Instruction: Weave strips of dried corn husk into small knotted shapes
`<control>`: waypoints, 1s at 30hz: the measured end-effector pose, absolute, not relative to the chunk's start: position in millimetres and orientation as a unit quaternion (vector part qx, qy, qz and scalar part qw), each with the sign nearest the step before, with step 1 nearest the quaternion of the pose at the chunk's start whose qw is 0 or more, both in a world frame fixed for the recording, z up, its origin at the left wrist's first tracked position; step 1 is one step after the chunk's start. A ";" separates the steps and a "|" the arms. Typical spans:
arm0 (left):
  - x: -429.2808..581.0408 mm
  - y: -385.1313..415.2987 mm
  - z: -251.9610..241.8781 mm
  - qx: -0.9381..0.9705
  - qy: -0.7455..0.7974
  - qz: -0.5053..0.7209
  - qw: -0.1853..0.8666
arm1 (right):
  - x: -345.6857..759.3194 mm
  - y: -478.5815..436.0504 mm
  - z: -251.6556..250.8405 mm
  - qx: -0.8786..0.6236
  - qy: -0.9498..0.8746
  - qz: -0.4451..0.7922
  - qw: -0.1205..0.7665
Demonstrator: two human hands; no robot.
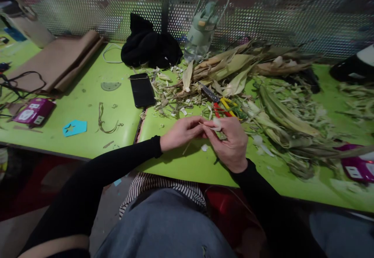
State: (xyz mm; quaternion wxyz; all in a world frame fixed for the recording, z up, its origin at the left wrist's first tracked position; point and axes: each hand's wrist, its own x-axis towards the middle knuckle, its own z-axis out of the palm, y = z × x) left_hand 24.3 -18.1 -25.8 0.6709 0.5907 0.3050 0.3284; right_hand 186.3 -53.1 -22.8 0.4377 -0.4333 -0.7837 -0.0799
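Black-sleeved at a lime-green table (201, 166), pinching a pale husk-like piece (216, 124) between thumb and bent fingers of the right hand (230, 141), with fingertips of the left hand (179, 132) closed at its inner end, exact contact partly hidden. Held low over the tabletop, near the front edge. Just beyond, between 12 and 1 o'clock from the hands, red- and yellow-handled tools (227, 107) beside scattered shreds (166, 98). Farther out at 12, a heap of dried husks (229, 66) and, behind it, a pale green bottle (201, 34). Toward 2 to 3 o'clock, a long greenish husk (283, 112) lying across more scraps. At 10, a black phone (142, 90) lying flat, then a half-round protractor (111, 86); at 11, bunched black cloth (152, 48). Well apart at 9, a twisted strand (101, 121) and a blue cut-out (77, 129) pierced with a star.
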 end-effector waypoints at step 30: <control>15.5 -4.9 -15.5 0.462 0.356 0.339 0.738 | 186.8 -51.9 -23.4 -0.489 -0.759 0.047 0.428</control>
